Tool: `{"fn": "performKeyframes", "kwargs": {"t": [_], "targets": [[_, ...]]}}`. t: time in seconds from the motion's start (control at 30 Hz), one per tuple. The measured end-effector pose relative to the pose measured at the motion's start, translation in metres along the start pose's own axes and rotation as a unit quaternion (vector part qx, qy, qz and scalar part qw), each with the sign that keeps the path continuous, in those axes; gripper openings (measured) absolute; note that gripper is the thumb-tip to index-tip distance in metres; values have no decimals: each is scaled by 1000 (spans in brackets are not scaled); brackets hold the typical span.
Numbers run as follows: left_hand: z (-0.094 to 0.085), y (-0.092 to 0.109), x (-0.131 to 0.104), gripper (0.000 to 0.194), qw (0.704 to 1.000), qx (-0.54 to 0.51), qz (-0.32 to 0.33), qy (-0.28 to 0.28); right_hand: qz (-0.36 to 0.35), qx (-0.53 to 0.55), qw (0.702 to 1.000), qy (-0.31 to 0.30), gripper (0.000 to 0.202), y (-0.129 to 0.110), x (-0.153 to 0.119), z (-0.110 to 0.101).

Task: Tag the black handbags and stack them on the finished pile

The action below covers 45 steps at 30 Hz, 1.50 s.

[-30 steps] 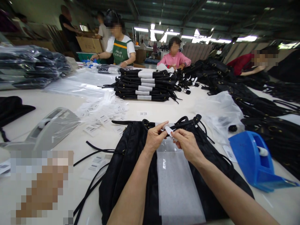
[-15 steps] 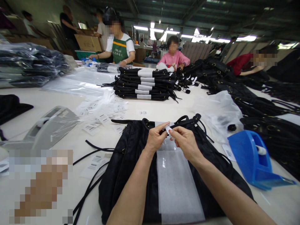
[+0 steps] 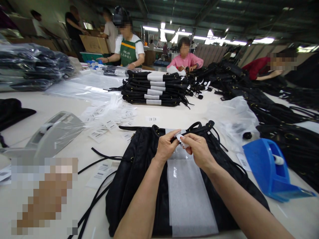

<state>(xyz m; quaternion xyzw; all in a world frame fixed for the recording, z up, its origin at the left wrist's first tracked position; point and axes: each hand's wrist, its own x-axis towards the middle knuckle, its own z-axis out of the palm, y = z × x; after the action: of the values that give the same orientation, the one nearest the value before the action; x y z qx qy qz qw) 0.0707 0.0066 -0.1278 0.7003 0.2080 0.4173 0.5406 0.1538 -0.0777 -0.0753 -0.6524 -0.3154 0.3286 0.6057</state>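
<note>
A black bag [image 3: 134,186] with cords and loops lies flat in front of me. Down its middle runs a white paper strip [image 3: 190,199], with shiny clear tape near its upper part. Over the top of the strip, my left hand [image 3: 166,145] is closed in a pinch at a small white piece [image 3: 179,136]. My right hand [image 3: 196,147] pinches the same white piece from the other side, thumb and fingers pressed together. Fingers partly cover the piece, so its exact kind is unclear.
A blue tape dispenser [image 3: 266,169] stands to the right, a grey tape dispenser [image 3: 54,132] to the left. Barcode labels [image 3: 109,124] lie scattered beyond. Farther back are a stack of black bags [image 3: 154,88] and plastic-wrapped goods [image 3: 32,66]. Several people work around the table.
More of the white piece shows between my fingers, and my right hand has turned slightly. The view has shifted a little; the bag stays in place.
</note>
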Motion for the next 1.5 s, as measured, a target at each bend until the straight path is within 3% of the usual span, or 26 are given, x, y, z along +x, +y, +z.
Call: {"fn": "performKeyframes", "kwargs": {"t": [0.13, 0.3, 0.43, 0.8, 0.87, 1.0, 1.07, 1.17, 1.23, 1.37, 1.5], "targets": [[2, 3, -1, 34, 999, 28, 16, -5, -13, -23, 1000, 8, 25, 7, 2, -1], [3, -1, -2, 34, 999, 34, 8, -1, -70, -151, 985, 42, 30, 13, 3, -2], [2, -1, -1, 32, 1000, 9, -3, -2, -75, -220, 970, 69, 30, 14, 4, -4], [5, 4, -3, 32, 999, 21, 27, -15, -94, -243, 963, 74, 31, 16, -4, -3], [4, 3, -2, 31, 999, 14, 24, -18, -127, -303, 943, 54, 29, 8, -5, -9], [2, 2, -1, 35, 999, 9, 30, -41, -269, -430, 858, 77, 26, -20, 4, -23], [2, 2, -1, 34, 998, 16, 35, -43, -283, -463, 840, 17, 25, -32, 19, -27], [1, 1, -1, 28, 999, 38, 23, -16, -181, -470, 847, -169, 25, -36, 42, -29], [0, 1, -1, 22, 998, 60, 7, -3, -124, -441, 857, -238, 23, -32, 52, -29], [-4, -1, 1, 15, 998, 65, -11, -5, -131, -387, 892, -191, 19, -18, 51, -27], [-4, -3, 1, 12, 998, 59, -18, -14, -178, -440, 871, -129, 17, -15, 43, -23]]}}
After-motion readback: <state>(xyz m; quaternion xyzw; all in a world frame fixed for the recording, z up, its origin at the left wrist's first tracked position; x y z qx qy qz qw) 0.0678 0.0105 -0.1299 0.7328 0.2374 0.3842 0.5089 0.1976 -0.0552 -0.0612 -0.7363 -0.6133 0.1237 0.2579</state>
